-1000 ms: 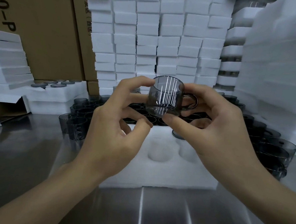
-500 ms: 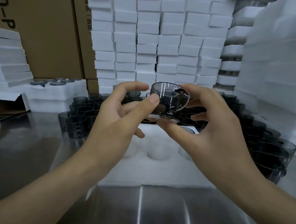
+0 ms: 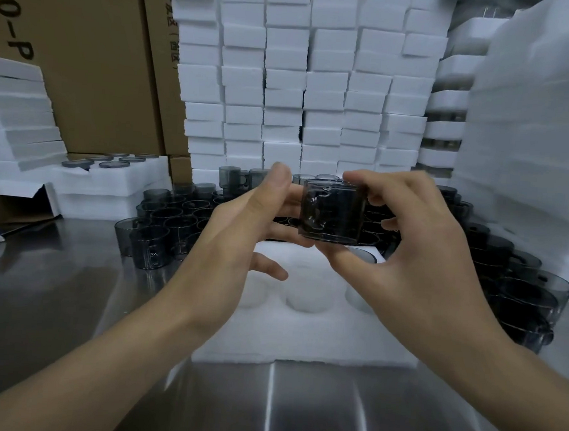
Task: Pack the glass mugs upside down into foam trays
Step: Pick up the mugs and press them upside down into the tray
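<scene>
Glass mug (image 3: 331,213) is hovering mid-frame over the foam tray (image 3: 302,336), my left hand (image 3: 242,232) and right hand (image 3: 407,249) both pinching it between thumb and fingers. One seated mug (image 3: 364,256) seems to be sitting in a back pocket; the front pockets are gaping, and dozens of loose mugs (image 3: 162,228) are waiting.

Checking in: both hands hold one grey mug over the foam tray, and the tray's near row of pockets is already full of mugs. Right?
Not quite. In the head view the left hand and right hand do hold one grey mug over the foam tray, but the near row of pockets is empty, not full of mugs.
</scene>
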`<action>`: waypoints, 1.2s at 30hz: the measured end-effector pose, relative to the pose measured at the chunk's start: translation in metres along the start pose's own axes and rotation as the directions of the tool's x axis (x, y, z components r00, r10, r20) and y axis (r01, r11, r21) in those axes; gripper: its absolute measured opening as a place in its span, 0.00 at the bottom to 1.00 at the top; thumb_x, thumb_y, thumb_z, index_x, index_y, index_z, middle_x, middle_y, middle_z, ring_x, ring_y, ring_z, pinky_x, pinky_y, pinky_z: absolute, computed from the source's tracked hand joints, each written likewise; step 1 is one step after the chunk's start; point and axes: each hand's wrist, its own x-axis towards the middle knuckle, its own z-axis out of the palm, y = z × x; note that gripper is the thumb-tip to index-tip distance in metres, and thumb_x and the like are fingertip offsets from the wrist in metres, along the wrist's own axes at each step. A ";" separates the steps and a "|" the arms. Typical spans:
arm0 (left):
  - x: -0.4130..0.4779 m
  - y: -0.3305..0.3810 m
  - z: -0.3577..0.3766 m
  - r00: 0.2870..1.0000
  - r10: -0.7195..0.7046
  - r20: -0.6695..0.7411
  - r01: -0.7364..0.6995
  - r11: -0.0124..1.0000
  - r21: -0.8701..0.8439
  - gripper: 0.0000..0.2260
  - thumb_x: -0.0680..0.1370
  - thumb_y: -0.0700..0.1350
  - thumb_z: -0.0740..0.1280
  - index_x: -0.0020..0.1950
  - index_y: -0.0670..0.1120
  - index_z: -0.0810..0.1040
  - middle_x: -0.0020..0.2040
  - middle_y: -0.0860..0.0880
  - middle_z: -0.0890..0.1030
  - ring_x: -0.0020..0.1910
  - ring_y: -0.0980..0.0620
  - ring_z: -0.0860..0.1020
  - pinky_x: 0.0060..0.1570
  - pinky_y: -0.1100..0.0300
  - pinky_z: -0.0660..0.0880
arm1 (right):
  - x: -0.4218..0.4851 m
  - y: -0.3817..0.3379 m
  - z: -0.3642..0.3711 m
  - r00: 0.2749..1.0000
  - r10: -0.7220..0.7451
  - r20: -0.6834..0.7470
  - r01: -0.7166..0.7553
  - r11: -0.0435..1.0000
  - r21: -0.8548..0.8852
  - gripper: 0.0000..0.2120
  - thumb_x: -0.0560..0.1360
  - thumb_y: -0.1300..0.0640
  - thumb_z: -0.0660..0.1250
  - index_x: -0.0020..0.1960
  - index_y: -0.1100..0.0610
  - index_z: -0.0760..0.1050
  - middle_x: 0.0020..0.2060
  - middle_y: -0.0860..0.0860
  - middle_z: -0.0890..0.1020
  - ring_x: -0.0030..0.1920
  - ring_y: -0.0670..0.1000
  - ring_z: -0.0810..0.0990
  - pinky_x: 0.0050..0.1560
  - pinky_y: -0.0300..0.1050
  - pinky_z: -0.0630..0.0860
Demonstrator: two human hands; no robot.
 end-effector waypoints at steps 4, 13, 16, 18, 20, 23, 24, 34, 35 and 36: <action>0.000 -0.004 0.000 0.998 0.037 0.060 -0.041 0.997 0.062 0.15 0.81 0.60 0.68 0.62 0.55 0.85 0.58 0.51 0.88 0.57 0.50 0.86 0.43 0.56 0.82 | 0.000 0.001 0.000 1.000 -0.001 -0.008 0.001 1.000 -0.002 0.33 0.71 0.52 0.82 0.73 0.49 0.77 0.58 0.41 0.75 0.64 0.45 0.75 0.64 0.36 0.72; 0.003 -0.004 -0.005 0.987 -0.042 0.155 0.064 0.988 -0.141 0.20 0.83 0.55 0.59 0.61 0.49 0.87 0.59 0.46 0.88 0.56 0.51 0.85 0.44 0.53 0.77 | 0.002 -0.008 -0.003 0.998 0.060 0.029 -0.063 0.989 0.130 0.23 0.70 0.38 0.77 0.63 0.41 0.81 0.53 0.39 0.82 0.61 0.42 0.79 0.57 0.29 0.71; 0.003 -0.002 -0.004 0.976 -0.078 0.203 0.123 0.968 -0.219 0.20 0.82 0.56 0.58 0.58 0.54 0.89 0.58 0.49 0.88 0.54 0.53 0.85 0.42 0.59 0.79 | 0.003 -0.009 -0.005 0.997 0.064 0.049 -0.072 0.981 0.181 0.23 0.71 0.38 0.76 0.65 0.40 0.80 0.56 0.39 0.83 0.63 0.42 0.80 0.59 0.35 0.74; 0.003 -0.001 -0.005 0.967 -0.095 0.238 0.155 0.956 -0.250 0.21 0.83 0.57 0.57 0.63 0.52 0.87 0.60 0.46 0.87 0.55 0.52 0.84 0.43 0.59 0.79 | 0.003 -0.008 -0.005 0.994 0.086 0.073 -0.102 0.961 0.257 0.22 0.72 0.40 0.78 0.64 0.40 0.80 0.58 0.40 0.84 0.63 0.44 0.81 0.61 0.47 0.79; 0.003 0.000 -0.007 0.958 -0.104 0.267 0.173 0.953 -0.249 0.22 0.84 0.57 0.57 0.70 0.50 0.82 0.64 0.44 0.86 0.57 0.51 0.84 0.44 0.59 0.79 | 0.003 -0.009 -0.005 0.991 0.105 0.087 -0.129 0.926 0.356 0.21 0.72 0.44 0.81 0.62 0.42 0.80 0.58 0.42 0.85 0.63 0.47 0.83 0.61 0.55 0.81; 0.004 -0.001 -0.004 0.983 -0.101 0.153 0.125 0.979 -0.159 0.16 0.87 0.53 0.62 0.74 0.54 0.79 0.62 0.48 0.87 0.56 0.53 0.85 0.43 0.59 0.79 | 0.003 -0.010 -0.006 0.996 0.068 0.050 -0.082 0.913 0.401 0.23 0.71 0.47 0.82 0.61 0.46 0.77 0.58 0.44 0.85 0.63 0.49 0.84 0.62 0.56 0.81; 0.005 -0.002 -0.003 0.992 -0.099 0.076 0.108 0.987 -0.118 0.15 0.86 0.51 0.63 0.73 0.56 0.79 0.61 0.50 0.87 0.57 0.53 0.86 0.43 0.58 0.78 | 0.002 -0.011 -0.006 0.998 0.051 0.036 -0.061 0.916 0.396 0.23 0.71 0.49 0.82 0.61 0.47 0.76 0.58 0.44 0.85 0.63 0.49 0.83 0.63 0.55 0.80; 0.005 -0.006 -0.003 0.999 -0.036 0.014 0.037 0.999 -0.011 0.18 0.82 0.67 0.61 0.59 0.62 0.87 0.59 0.56 0.88 0.60 0.59 0.83 0.39 0.61 0.80 | -0.003 -0.007 -0.003 0.992 -0.126 -0.011 0.126 0.977 0.171 0.30 0.71 0.59 0.82 0.68 0.42 0.74 0.61 0.42 0.78 0.65 0.47 0.76 0.51 0.28 0.75; 0.005 -0.006 -0.002 0.999 -0.041 0.029 0.042 0.999 -0.011 0.19 0.80 0.69 0.63 0.59 0.63 0.87 0.58 0.56 0.88 0.59 0.60 0.84 0.39 0.61 0.80 | -0.003 -0.008 -0.002 0.990 -0.143 -0.014 0.143 0.976 0.164 0.30 0.71 0.58 0.81 0.68 0.42 0.74 0.62 0.41 0.77 0.65 0.47 0.76 0.50 0.27 0.75; 0.005 -0.006 -0.002 0.998 -0.041 0.039 0.041 0.999 -0.009 0.19 0.78 0.69 0.65 0.59 0.62 0.87 0.58 0.56 0.88 0.59 0.60 0.83 0.39 0.62 0.79 | -0.004 -0.008 -0.002 0.987 -0.157 -0.019 0.158 0.975 0.155 0.30 0.71 0.58 0.81 0.69 0.43 0.74 0.62 0.41 0.77 0.65 0.47 0.76 0.50 0.28 0.75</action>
